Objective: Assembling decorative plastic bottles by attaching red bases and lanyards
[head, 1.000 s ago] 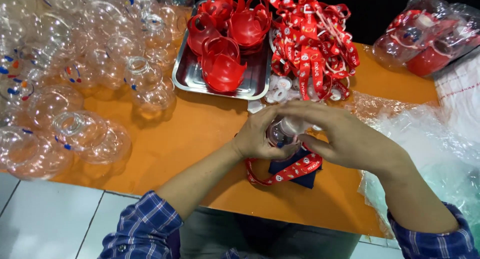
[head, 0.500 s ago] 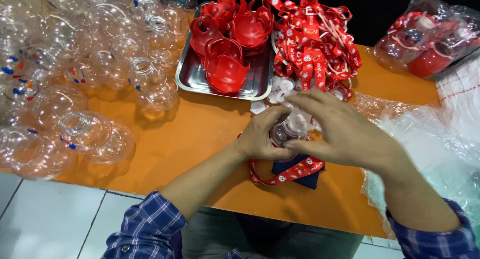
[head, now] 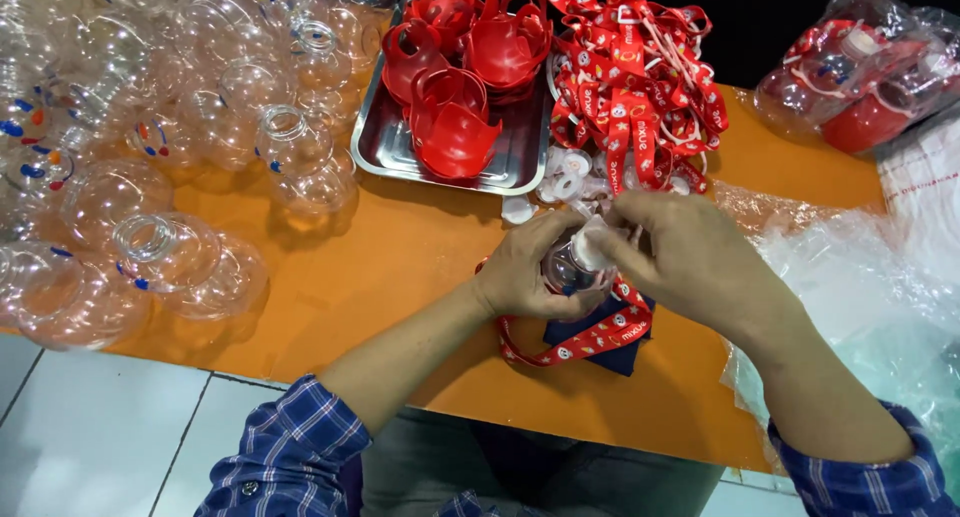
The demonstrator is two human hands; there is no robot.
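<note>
**Mia:** What is closest to us?

**Ben:** Two arms in blue checked sleeves (head: 290,457). They reach out over an orange table (head: 380,277).

**Mia:** What are the hands doing?

**Ben:** The left hand (head: 525,272) is curled tight around a clear bottle (head: 568,269). It holds the bottle from the left side, just above the table's near half. The right hand (head: 690,257) is at the top of the bottle. Its fingers are pinched shut on a white cap (head: 590,245) that sits on the bottle's mouth.

**Mia:** What is under the hands?

**Ben:** A red strap (head: 585,342) hangs down in a loop. It lies over a dark blue cloth (head: 610,349) on the table.

**Mia:** And to the sides?

**Ben:** On the right is crinkly clear plastic (head: 860,297). On the left is a big heap of round clear bottles (head: 150,157). Some have little coloured marks.

**Mia:** What is past the hands?

**Ben:** A few more white caps (head: 560,177) lie just behind the fingers. Next comes a shiny metal tray (head: 400,157) with red plastic cups (head: 455,87) in it. Right beside the tray is a pile of red straps (head: 635,77).

**Mia:** And way at the back?

**Ben:** A clear bag (head: 865,67) sits in the far right corner. It has red things inside.
</note>
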